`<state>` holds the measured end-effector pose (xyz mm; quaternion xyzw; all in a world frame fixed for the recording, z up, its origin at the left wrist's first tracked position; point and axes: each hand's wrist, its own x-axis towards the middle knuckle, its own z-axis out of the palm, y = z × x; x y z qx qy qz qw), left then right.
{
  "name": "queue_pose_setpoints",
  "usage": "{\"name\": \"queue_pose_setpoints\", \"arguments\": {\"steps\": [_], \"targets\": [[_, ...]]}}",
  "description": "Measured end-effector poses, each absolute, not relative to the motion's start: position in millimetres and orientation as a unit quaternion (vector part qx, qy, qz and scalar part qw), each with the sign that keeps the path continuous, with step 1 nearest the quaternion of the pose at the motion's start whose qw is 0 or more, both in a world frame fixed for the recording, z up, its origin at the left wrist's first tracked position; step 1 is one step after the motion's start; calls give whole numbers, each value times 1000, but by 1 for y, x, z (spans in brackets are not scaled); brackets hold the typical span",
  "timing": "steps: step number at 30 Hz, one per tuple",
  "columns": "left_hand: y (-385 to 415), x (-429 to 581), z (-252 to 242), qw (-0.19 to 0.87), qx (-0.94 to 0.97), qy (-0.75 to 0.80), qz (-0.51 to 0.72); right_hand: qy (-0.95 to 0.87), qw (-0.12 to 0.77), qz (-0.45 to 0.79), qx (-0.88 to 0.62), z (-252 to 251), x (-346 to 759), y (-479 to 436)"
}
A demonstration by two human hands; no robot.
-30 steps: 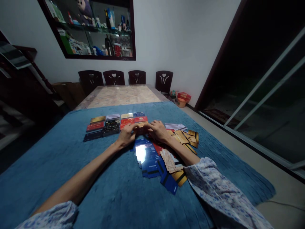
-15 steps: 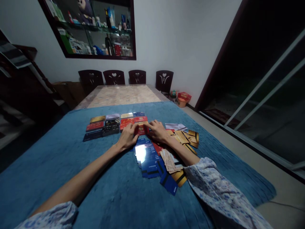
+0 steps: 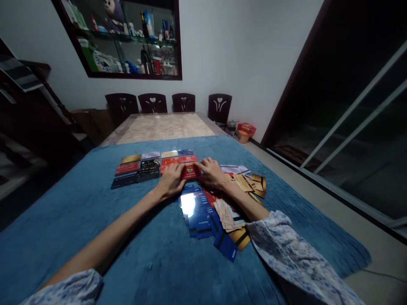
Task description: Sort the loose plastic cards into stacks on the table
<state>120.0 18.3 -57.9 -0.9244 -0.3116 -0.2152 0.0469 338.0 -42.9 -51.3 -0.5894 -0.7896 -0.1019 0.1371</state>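
Note:
Between my two hands a red card [image 3: 190, 171] with a gold emblem lies at the right end of a card layout. My left hand [image 3: 171, 181] has its fingertips at the card's left edge, with the thumb low beside it. Across from it, my right hand [image 3: 212, 173] pinches at the card's right edge with curled fingers. To the left are rows of cards, among them a black card [image 3: 150, 163], a dark red card [image 3: 127, 168] and a gold card [image 3: 131, 158]. Blue cards [image 3: 200, 216] fan out below my hands. Under and beside my right forearm spread gold cards [image 3: 243, 183] and beige cards [image 3: 225, 214].
A blue cloth [image 3: 133, 250] covers the near part of the table; the bare marble-look tabletop [image 3: 165, 125] shows beyond. Dark chairs [image 3: 152, 103] stand at the far end. A glass door [image 3: 346, 110] is at right, a wall cabinet [image 3: 133, 76] at upper left.
The gold strip seen between my fingertips has mostly gone from view, and the red card now shows there with its emblem. Both hands stay nearly in place.

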Motion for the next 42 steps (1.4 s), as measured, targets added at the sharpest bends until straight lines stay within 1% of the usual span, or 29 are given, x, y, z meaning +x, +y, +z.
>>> {"name": "queue_pose_setpoints", "arguments": {"steps": [10,23,33,42], "targets": [[23,125,-34,92,-923,-314,-204,-774,141,-130,-604,-37,337,-42],[57,135,-16,78,-925,-336,-162,-782,106,-108,-604,-16,350,-7],[84,147,-11,61,-927,-353,-109,-790,115,-61,-599,-19,358,21],[106,160,-8,52,-932,-355,-46,-785,126,-24,-606,-34,365,43]]}}
